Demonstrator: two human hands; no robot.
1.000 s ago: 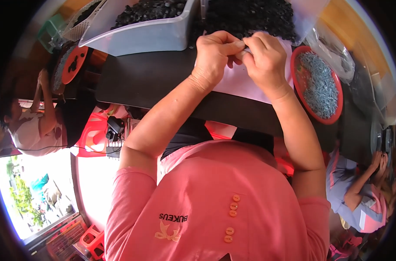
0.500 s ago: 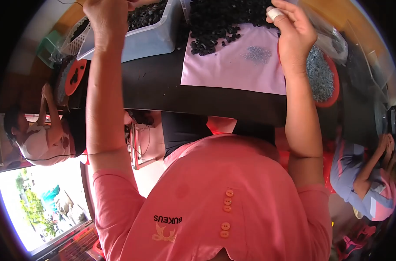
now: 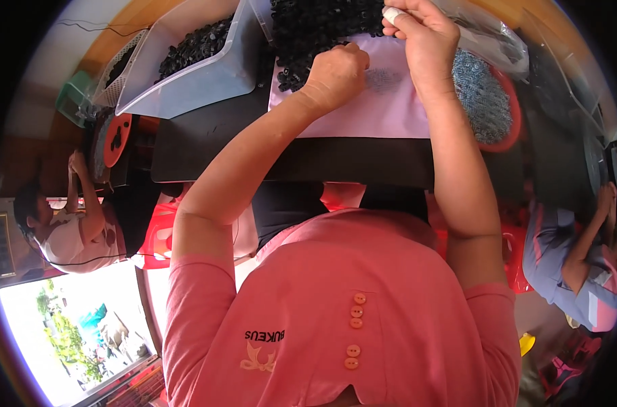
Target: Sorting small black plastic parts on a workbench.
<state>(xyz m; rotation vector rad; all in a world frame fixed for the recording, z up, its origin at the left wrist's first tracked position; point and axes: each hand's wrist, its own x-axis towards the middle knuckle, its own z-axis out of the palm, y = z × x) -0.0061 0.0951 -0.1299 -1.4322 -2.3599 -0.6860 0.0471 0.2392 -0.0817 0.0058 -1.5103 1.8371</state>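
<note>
My left hand point(image 3: 337, 76) is closed above the lilac cloth point(image 3: 383, 121), beside a heap of small black parts point(image 3: 312, 30). Its fingertips curl away from view, so what they hold, if anything, cannot be made out. Farther right, my right hand point(image 3: 425, 42) is raised at the heap's right side with fingers and thumb pinched together. White tape wraps one of its digits, and anything between the tips is too small to name. A thin scatter of tiny grey-blue pieces point(image 3: 384, 80) lies on the cloth between the hands.
Right of the cloth, a red round tray point(image 3: 516, 121) holds many tiny grey-blue pieces. At left stands a translucent bin point(image 3: 200, 95) with more black parts, near a green basket point(image 3: 74, 98) and a red dish point(image 3: 110, 152). Other people sit at both sides.
My left hand has come from over the bin rightward and down to the cloth beside the black heap. My right hand stays pinched by the heap; the view has shifted slightly.
</note>
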